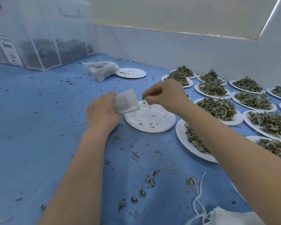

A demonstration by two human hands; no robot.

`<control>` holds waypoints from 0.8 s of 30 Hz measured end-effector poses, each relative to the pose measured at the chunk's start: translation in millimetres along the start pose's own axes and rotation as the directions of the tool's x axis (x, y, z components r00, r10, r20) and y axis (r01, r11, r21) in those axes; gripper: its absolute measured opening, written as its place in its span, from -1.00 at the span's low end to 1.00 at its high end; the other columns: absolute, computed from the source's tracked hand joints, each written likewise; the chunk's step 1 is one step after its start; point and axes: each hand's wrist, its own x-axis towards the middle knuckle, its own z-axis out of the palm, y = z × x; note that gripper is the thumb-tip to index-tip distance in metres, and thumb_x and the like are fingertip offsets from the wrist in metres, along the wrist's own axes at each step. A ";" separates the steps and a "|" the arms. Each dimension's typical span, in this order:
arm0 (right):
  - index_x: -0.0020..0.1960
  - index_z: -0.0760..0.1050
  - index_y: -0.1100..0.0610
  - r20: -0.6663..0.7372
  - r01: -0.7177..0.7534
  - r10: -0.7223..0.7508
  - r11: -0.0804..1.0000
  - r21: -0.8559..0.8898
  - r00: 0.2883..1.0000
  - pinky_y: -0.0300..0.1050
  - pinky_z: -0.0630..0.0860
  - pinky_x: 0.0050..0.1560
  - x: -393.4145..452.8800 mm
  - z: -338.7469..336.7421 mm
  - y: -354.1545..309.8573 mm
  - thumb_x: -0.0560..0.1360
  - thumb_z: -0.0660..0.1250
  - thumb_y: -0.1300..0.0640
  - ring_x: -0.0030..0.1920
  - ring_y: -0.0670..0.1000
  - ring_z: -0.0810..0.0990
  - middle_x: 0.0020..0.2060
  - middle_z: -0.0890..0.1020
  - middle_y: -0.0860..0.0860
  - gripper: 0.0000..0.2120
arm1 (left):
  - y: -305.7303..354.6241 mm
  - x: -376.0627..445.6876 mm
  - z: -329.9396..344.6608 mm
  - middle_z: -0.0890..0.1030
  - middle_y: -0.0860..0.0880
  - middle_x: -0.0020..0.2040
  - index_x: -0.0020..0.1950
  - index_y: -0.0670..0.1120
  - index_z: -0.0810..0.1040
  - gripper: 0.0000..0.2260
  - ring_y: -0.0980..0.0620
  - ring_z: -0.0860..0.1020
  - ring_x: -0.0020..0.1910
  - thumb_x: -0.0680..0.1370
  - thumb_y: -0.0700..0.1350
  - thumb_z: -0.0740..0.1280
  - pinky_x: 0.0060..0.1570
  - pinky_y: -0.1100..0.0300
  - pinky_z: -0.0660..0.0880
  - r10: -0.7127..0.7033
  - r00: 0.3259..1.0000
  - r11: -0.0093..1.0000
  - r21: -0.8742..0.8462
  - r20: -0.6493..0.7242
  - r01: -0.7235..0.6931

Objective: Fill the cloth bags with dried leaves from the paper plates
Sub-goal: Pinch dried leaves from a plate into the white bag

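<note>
We see a blue cloth-covered desk (39, 127) littered with leaf crumbs, white walls behind. Left hand (102, 111) grips a small white cloth bag (126, 101) over a nearly bare white paper plate (150, 118); right hand (165, 95) pinches dried green leaf bits (143, 97) beside the bag's mouth. Heaped leaf plates (217, 109) run off right. Translucent plastic bins (44, 46) blur far left; more white bags (230, 216) are cut off at the bottom.
</note>
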 end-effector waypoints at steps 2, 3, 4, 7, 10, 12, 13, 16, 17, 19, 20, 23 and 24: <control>-0.26 0.63 -0.09 0.016 0.060 -0.060 0.998 0.034 0.998 -0.28 0.55 -0.27 0.7 -0.8 -9.1 0.37 0.43 0.24 -0.26 -0.04 0.63 -0.41 0.66 -0.12 -0.78 | 2.6 -1.1 0.4 0.53 -0.07 -0.01 0.12 -0.05 0.45 -0.70 -0.14 0.47 -0.04 0.41 -0.20 0.33 -0.12 0.08 0.34 0.029 1.000 0.999 -0.033 0.001 -0.028; -0.22 0.65 -0.06 0.041 0.084 -0.086 0.996 0.039 0.995 -0.26 0.55 -0.17 1.0 1.0 -13.1 0.37 0.45 0.24 -0.24 -0.07 0.63 -0.36 0.67 -0.12 -0.81 | 3.5 -1.5 0.4 0.53 -0.06 -0.01 0.13 -0.05 0.46 -0.69 -0.13 0.47 -0.03 0.40 -0.20 0.34 -0.11 0.08 0.36 0.036 0.999 0.997 -0.063 0.000 -0.036; -0.15 0.68 -0.02 0.067 0.103 -0.105 0.994 0.036 0.992 -0.27 0.53 -0.11 1.3 3.6 -16.1 0.38 0.46 0.24 -0.23 -0.11 0.61 -0.29 0.69 -0.10 -0.83 | 4.1 -1.7 0.2 0.53 -0.05 -0.01 0.13 -0.04 0.46 -0.68 -0.12 0.47 -0.03 0.39 -0.20 0.34 -0.09 0.06 0.39 0.036 0.999 0.994 -0.103 -0.002 -0.036; 0.01 0.67 0.03 0.109 0.124 -0.127 0.992 0.037 0.986 -0.25 0.52 -0.09 2.8 8.7 -20.9 0.42 0.43 0.25 -0.18 -0.11 0.63 -0.13 0.71 -0.02 -0.78 | 5.5 -2.0 -0.6 0.54 0.00 -0.06 0.10 0.01 0.47 -0.67 -0.07 0.49 -0.07 0.37 -0.21 0.36 -0.11 0.02 0.47 0.000 1.000 0.976 -0.219 -0.002 -0.001; 0.04 0.66 0.04 0.109 0.159 -0.169 0.982 0.098 0.979 -0.31 0.53 -0.01 1.4 6.0 -22.1 0.40 0.41 0.32 -0.15 -0.26 0.60 -0.13 0.70 -0.07 -0.72 | 5.6 -1.0 -1.0 0.53 0.02 -0.07 0.10 0.02 0.46 -0.65 -0.07 0.48 -0.08 0.35 -0.22 0.37 -0.12 0.02 0.48 -0.035 0.999 0.964 -0.265 0.005 0.035; 0.02 0.65 0.03 0.068 0.167 -0.174 0.981 0.093 0.982 -0.42 0.49 -0.08 0.8 2.9 -20.1 0.39 0.45 0.27 -0.19 -0.27 0.58 -0.16 0.68 -0.10 -0.75 | 4.9 0.2 -1.4 0.54 0.00 -0.05 0.11 0.01 0.45 -0.65 -0.08 0.48 -0.07 0.35 -0.21 0.37 -0.11 0.02 0.47 -0.061 0.998 0.959 -0.277 0.009 0.061; 0.02 0.65 0.02 0.038 0.147 -0.150 0.985 0.087 0.988 -0.45 0.47 -0.14 0.5 1.1 -18.6 0.40 0.45 0.23 -0.21 -0.26 0.56 -0.17 0.67 -0.09 -0.78 | 4.2 0.7 -1.5 0.54 -0.01 -0.04 0.11 0.01 0.45 -0.64 -0.09 0.48 -0.06 0.36 -0.20 0.37 -0.11 0.02 0.46 -0.073 0.997 0.957 -0.281 0.012 0.074; 0.07 0.59 0.09 0.055 0.007 0.000 0.993 -0.119 0.998 -0.42 0.45 -0.17 -3.5 -2.4 -13.9 0.50 0.34 0.11 -0.13 -0.11 0.56 -0.13 0.62 -0.03 -0.83 | 2.5 1.3 -1.9 0.51 0.02 -0.06 0.12 0.01 0.44 -0.64 -0.08 0.46 -0.05 0.36 -0.20 0.37 -0.14 0.07 0.40 -0.094 0.995 0.952 -0.291 0.018 0.096; 0.04 0.57 0.14 0.110 -0.033 0.064 0.964 -0.265 0.992 -0.29 0.45 -0.11 -5.9 -1.7 -11.4 0.51 0.32 0.02 -0.11 -0.04 0.55 -0.14 0.59 0.00 -0.78 | 2.3 1.1 -2.0 0.50 0.03 -0.07 0.12 0.01 0.43 -0.64 -0.06 0.44 -0.07 0.36 -0.20 0.37 -0.16 0.09 0.38 -0.097 0.995 0.952 -0.291 0.018 0.098; 0.00 0.52 0.25 0.212 -0.105 0.227 0.877 -0.469 0.950 -0.07 0.45 -0.11 -13.8 3.9 -7.9 0.42 0.32 -0.25 -0.11 0.04 0.53 -0.11 0.56 0.11 -0.46 | 2.1 1.0 -1.8 0.49 0.04 -0.07 0.11 0.00 0.42 -0.65 -0.04 0.42 -0.09 0.36 -0.20 0.37 -0.17 0.11 0.35 -0.096 0.995 0.952 -0.292 0.016 0.097; 0.05 0.50 0.25 0.236 -0.142 0.309 0.833 -0.534 0.921 -0.04 0.43 -0.13 -18.6 7.3 -7.8 0.33 0.31 -0.39 -0.06 0.06 0.51 -0.07 0.54 0.12 -0.30 | 2.2 0.9 -1.7 0.49 0.04 -0.08 0.10 0.00 0.42 -0.66 -0.03 0.41 -0.09 0.37 -0.21 0.37 -0.17 0.11 0.35 -0.098 0.995 0.951 -0.293 0.014 0.098; 0.40 0.27 0.21 0.239 -0.218 0.464 0.733 -0.645 0.853 0.11 0.29 0.16 -25.1 18.0 -3.1 0.11 0.25 -0.58 0.29 0.18 0.36 0.30 0.40 0.10 0.13 | 1.9 1.7 -0.4 0.49 0.04 -0.06 0.12 0.00 0.42 -0.64 -0.03 0.42 -0.07 0.37 -0.21 0.37 -0.15 0.10 0.37 -0.109 0.994 0.949 -0.298 0.011 0.107; 0.47 0.16 0.20 0.246 -0.237 0.502 0.714 -0.659 0.829 0.17 0.22 0.25 -25.2 20.4 -1.5 0.09 0.24 -0.60 0.36 0.21 0.29 0.39 0.32 0.10 0.21 | 1.7 2.2 -0.1 0.49 0.04 -0.05 0.14 0.00 0.42 -0.62 -0.03 0.42 -0.06 0.36 -0.20 0.38 -0.14 0.09 0.39 -0.113 0.994 0.946 -0.304 0.013 0.111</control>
